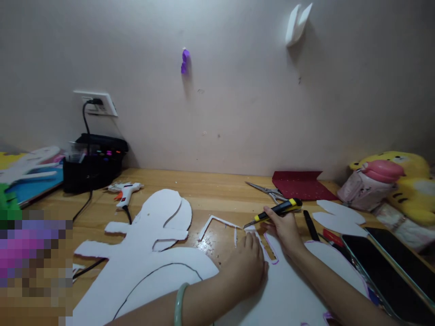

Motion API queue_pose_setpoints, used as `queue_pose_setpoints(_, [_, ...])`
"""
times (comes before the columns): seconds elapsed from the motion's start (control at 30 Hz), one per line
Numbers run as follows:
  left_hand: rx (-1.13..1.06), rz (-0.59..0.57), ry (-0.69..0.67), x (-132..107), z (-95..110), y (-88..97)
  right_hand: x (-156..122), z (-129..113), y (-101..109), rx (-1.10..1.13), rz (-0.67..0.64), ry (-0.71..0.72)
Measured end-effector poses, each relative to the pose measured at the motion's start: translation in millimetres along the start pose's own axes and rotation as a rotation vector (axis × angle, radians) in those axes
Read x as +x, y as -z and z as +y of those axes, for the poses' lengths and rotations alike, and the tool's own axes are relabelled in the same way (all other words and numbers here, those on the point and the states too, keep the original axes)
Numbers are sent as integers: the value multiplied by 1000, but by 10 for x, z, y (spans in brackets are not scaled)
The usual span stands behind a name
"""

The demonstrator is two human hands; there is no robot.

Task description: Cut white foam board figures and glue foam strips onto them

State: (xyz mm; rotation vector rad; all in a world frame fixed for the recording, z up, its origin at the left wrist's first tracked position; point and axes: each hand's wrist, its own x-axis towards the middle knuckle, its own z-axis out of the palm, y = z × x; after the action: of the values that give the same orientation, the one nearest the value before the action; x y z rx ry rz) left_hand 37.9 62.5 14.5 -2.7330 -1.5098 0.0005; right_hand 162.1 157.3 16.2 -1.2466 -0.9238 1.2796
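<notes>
My right hand (pixel 285 232) is closed around a yellow and black utility knife (pixel 279 209). The knife slants down to the left, and its extended blade tip is at the top edge of a white foam board (pixel 288 290). Fingers curled together, my left hand (pixel 247 265) presses on that board just below the blade; its fingertips are partly hidden. Between the hands the board has a narrow slot (pixel 271 251) outlined in purple. Thin white offcut strips (pixel 222 221) lie on the table beyond my left hand.
A large white cut-out (pixel 136 240) lies left, near a glue gun (pixel 125 192). Scissors (pixel 272 192) and a dark red sheet (pixel 299 184) lie behind the knife. White oval pieces (pixel 336 219), two phones (pixel 377 276), a pink-lidded bottle (pixel 370 183) and a yellow plush toy (pixel 416 194) are right.
</notes>
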Motion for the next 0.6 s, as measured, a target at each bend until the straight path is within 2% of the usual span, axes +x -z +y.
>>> queue_pose_setpoints(0.27, [18,8,-4,9,5,-30,2,-25,-26,-44,4,13])
queue_pose_setpoints(0.6, [-5,24,9,-8,-3,-62,80,-36,66,-62,16,45])
